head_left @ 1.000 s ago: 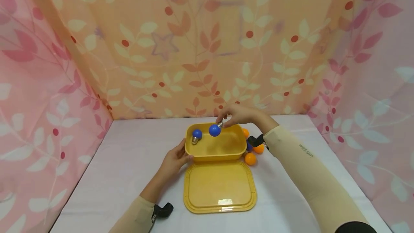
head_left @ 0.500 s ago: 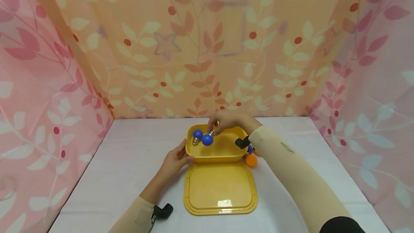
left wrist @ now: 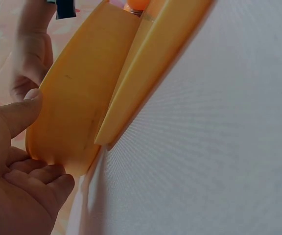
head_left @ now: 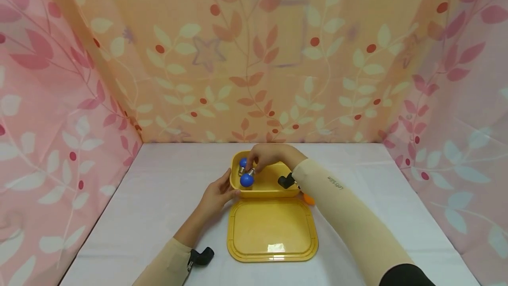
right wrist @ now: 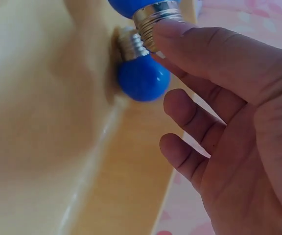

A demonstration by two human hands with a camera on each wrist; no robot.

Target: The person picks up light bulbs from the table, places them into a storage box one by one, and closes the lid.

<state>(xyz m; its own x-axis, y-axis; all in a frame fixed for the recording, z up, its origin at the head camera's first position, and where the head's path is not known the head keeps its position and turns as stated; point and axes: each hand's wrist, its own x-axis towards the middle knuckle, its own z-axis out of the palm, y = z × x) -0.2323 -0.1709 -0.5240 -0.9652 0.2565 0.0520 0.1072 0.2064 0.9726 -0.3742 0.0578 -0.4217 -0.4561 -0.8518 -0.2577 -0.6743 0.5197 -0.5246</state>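
Facing a white table (head_left: 139, 215), leaf-patterned cloth (head_left: 254, 100) above; finding wide room at lower left, a yellow lid (head_left: 272, 231) just below the yellow box (head_left: 270, 193). Gripping the box with the left hand (head_left: 216, 195); with the right hand (head_left: 267, 154), pinching a round blue bulb (head_left: 247, 181) by its metal base near centre, over the box's left end.

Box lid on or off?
Off. The lid lies flat on the table on the near side of the box, whose top is uncovered, with a blue bulb visible inside.
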